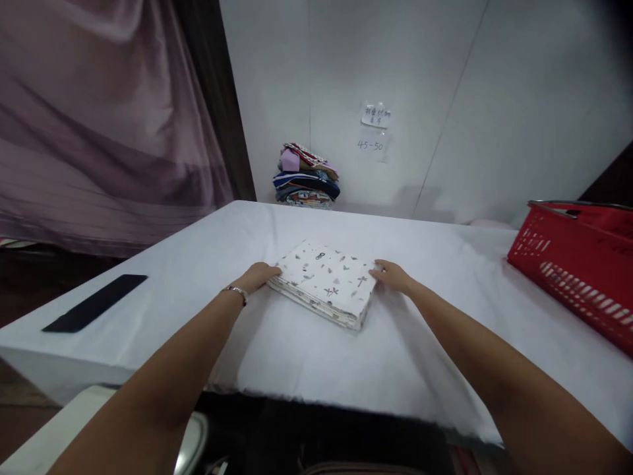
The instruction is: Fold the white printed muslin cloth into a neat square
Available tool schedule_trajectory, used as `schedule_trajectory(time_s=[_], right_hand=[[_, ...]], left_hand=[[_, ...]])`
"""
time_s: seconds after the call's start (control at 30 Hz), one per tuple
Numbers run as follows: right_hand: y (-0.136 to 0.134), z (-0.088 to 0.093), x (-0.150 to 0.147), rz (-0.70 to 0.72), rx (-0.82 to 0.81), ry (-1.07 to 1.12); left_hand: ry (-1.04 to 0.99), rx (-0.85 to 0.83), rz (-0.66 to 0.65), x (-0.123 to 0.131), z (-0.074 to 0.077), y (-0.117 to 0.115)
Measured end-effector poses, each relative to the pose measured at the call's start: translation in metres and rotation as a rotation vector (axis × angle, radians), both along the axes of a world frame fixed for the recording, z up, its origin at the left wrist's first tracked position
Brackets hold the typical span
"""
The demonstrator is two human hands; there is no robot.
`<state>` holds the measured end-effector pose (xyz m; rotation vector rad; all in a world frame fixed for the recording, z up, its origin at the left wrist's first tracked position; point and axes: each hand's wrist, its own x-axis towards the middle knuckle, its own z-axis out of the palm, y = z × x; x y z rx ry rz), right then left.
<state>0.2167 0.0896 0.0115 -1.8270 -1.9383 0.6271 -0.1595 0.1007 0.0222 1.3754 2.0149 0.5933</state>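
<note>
A folded white cloth (326, 276) with small grey and brown prints lies in several layers on the white-covered table, turned slightly at an angle. My left hand (258, 274) grips its left corner, the thumb on top and the other fingers mostly hidden at the edge. At the opposite side, my right hand (391, 275) pinches the right edge, with fingertips on the top layer and the rest out of sight behind. A bracelet circles my left wrist.
On the right stands a red plastic basket (568, 264) with a metal handle. A dark flat strip (96, 302) lies at left on the white table cover (188, 264). Folded fabrics (306, 178) are piled by the back wall. A pinkish curtain (99, 119) hangs left.
</note>
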Motion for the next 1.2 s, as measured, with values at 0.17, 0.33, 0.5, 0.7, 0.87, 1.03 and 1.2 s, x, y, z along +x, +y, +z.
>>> schedule_trajectory(time_s=[0.17,0.33,0.5,0.7,0.87,1.03,1.2], right_hand=[[0.018,-0.001,0.004,0.013,-0.108,0.071],[0.032,0.002,0.002,0.019,-0.173,0.048],[0.035,0.009,-0.001,0.005,-0.275,0.091],[0.039,0.023,0.006,0.054,-0.422,0.181],[0.049,0.031,-0.006,0.131,-0.445,0.031],[0.063,0.030,-0.020,0.164,-0.283,-0.040],[0.108,0.046,-0.025,0.056,-0.052,-0.108]], left_hand=[[-0.191,-0.056,0.037,0.002,0.001,-0.002],[-0.362,-0.096,0.066,0.004,0.001,-0.003],[-0.464,-0.124,0.112,0.001,0.000,-0.002],[-0.563,-0.171,0.096,-0.002,0.012,-0.005],[-0.518,-0.190,0.122,-0.003,0.011,-0.002],[-0.546,-0.172,0.064,-0.011,0.006,-0.007],[-0.636,-0.233,-0.108,0.005,0.012,-0.022]])
